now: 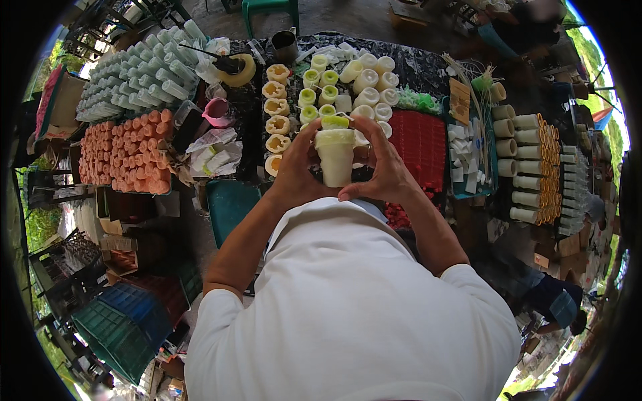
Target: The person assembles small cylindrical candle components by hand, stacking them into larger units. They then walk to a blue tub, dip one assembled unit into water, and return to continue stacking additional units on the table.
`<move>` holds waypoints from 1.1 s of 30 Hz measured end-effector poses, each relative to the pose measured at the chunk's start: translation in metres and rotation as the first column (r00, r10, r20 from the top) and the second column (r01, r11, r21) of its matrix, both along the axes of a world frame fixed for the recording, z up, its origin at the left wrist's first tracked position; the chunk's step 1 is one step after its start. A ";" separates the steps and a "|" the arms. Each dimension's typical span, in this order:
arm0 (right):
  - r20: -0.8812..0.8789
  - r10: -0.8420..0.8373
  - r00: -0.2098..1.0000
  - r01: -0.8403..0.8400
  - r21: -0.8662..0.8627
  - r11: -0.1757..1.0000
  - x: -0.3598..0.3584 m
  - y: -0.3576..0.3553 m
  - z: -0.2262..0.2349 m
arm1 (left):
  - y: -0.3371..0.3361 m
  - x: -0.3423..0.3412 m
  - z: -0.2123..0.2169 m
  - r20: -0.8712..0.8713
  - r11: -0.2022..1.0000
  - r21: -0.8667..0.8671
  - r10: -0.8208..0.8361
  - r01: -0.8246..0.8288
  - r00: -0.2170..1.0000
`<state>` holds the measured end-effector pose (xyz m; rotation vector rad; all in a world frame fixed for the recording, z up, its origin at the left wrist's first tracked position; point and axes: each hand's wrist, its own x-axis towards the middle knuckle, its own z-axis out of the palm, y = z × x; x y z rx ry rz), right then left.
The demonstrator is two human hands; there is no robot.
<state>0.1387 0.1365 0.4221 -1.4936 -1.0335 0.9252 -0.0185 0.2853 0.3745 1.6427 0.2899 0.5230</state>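
Close in front of my chest I hold a cream, tapering cup-shaped piece (336,159), wide end up. My left hand (298,164) is curled round its left side. My right hand (380,164) grips the right side, the thumb near the bottom. A pale green part shows at its top edge; whether it belongs to this piece or to one behind, I cannot tell. Just beyond stand rows of cream cups with green insides (311,78) and plain whitish cups (366,80). To their left runs a column of cream cups with notched openings (276,107).
Left of the black-covered table are orange pieces (124,154), pale tubes (140,70), a pink cup (216,112) and a tape roll (239,71). A metal mug (285,45) stands at the back. Rightward lie red pieces (418,147), white blocks (463,147) and cream cylinders (528,166).
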 end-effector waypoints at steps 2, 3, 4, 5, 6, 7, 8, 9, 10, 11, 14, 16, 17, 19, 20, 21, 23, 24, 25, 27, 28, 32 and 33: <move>0.091 0.006 0.996 -0.006 0.005 1.000 0.001 0.006 -0.002 | 0.003 0.000 0.006 -0.082 0.988 0.154 0.006 0.006 0.997; 0.138 0.007 0.990 -0.009 0.008 1.000 0.002 0.009 -0.004 | 0.005 0.000 0.007 -0.122 0.973 0.229 0.013 0.015 0.992; 0.124 0.033 0.992 -0.033 -0.002 0.999 0.005 0.009 -0.010 | 0.006 -0.001 0.008 -0.126 0.986 0.168 0.012 0.009 0.992; 0.109 0.058 0.992 -0.057 -0.012 0.998 0.009 0.007 -0.017 | 0.007 -0.002 0.009 -0.131 0.994 0.106 0.010 0.004 0.991; 0.086 0.085 0.993 -0.083 -0.022 0.996 0.009 0.008 -0.020 | 0.007 -0.005 0.009 -0.143 0.999 0.042 0.009 -0.003 0.990; 0.052 0.100 0.994 -0.099 -0.024 0.995 0.010 0.009 -0.020 | 0.007 -0.007 0.007 -0.119 0.997 0.076 0.033 -0.024 0.992; 0.018 0.115 0.993 -0.115 -0.026 0.993 0.011 0.010 -0.019 | 0.009 -0.008 0.004 -0.095 0.993 0.111 0.055 -0.044 0.994; -0.013 0.127 0.992 -0.127 -0.025 0.992 0.011 0.011 -0.016 | 0.010 -0.008 0.002 -0.068 0.987 0.147 0.072 -0.062 0.995; -0.041 0.117 0.992 -0.118 -0.015 0.993 0.009 0.013 -0.011 | 0.010 -0.008 -0.001 -0.016 0.986 0.143 0.089 -0.086 0.996; -0.068 0.107 0.992 -0.108 -0.006 0.994 0.005 0.015 -0.006 | 0.010 -0.007 -0.003 0.036 0.984 0.138 0.106 -0.110 0.994; -0.126 0.063 0.990 -0.052 0.084 0.995 -0.001 0.013 -0.015 | 0.015 -0.003 0.012 0.155 0.897 0.405 0.124 -0.178 0.980; -0.149 0.046 0.988 -0.025 0.140 0.990 -0.004 0.012 -0.018 | 0.018 -0.003 0.026 0.203 0.828 0.524 0.106 -0.199 0.973; -0.152 0.041 0.987 -0.017 0.156 0.988 -0.003 0.012 -0.015 | 0.018 0.000 0.030 0.222 0.832 0.519 0.090 -0.195 0.971; -0.140 0.055 0.989 -0.034 0.148 0.988 0.001 0.014 -0.008 | 0.019 0.002 0.027 0.232 0.834 0.519 0.069 -0.184 0.970; -0.127 0.078 0.989 -0.063 0.120 0.991 0.003 0.016 -0.005 | 0.019 0.001 0.020 0.221 0.834 0.522 0.069 -0.178 0.973; -0.112 0.096 0.989 -0.086 0.089 0.992 0.006 0.017 -0.005 | 0.019 0.002 0.016 0.212 0.836 0.522 0.063 -0.168 0.975; -0.178 0.101 0.979 -0.090 0.067 0.994 0.009 0.019 -0.012 | 0.021 0.001 0.011 0.162 0.852 0.506 0.058 -0.134 0.985; -0.211 0.104 0.972 -0.094 0.060 0.994 0.010 0.022 -0.016 | 0.023 0.001 0.011 0.138 0.858 0.500 0.056 -0.118 0.989; -0.194 0.104 0.976 -0.098 0.041 0.994 0.012 0.023 -0.020 | 0.025 0.002 0.008 0.146 0.860 0.498 0.046 -0.114 0.988; -0.161 0.104 0.981 -0.105 0.001 0.994 0.016 0.024 -0.030 | 0.027 0.004 -0.003 0.162 0.864 0.492 0.026 -0.103 0.987; -0.147 0.083 0.986 -0.082 0.012 0.997 0.015 0.025 -0.035 | 0.027 0.004 -0.008 0.149 0.872 0.480 0.026 -0.095 0.988; -0.057 0.037 0.998 -0.040 -0.050 0.998 0.013 0.028 -0.040 | 0.029 0.000 -0.023 0.080 0.900 0.433 0.022 -0.054 0.997; -0.026 0.039 0.999 -0.041 -0.091 0.995 0.013 0.028 -0.040 | 0.029 -0.001 -0.024 0.057 0.905 0.423 0.021 -0.043 0.998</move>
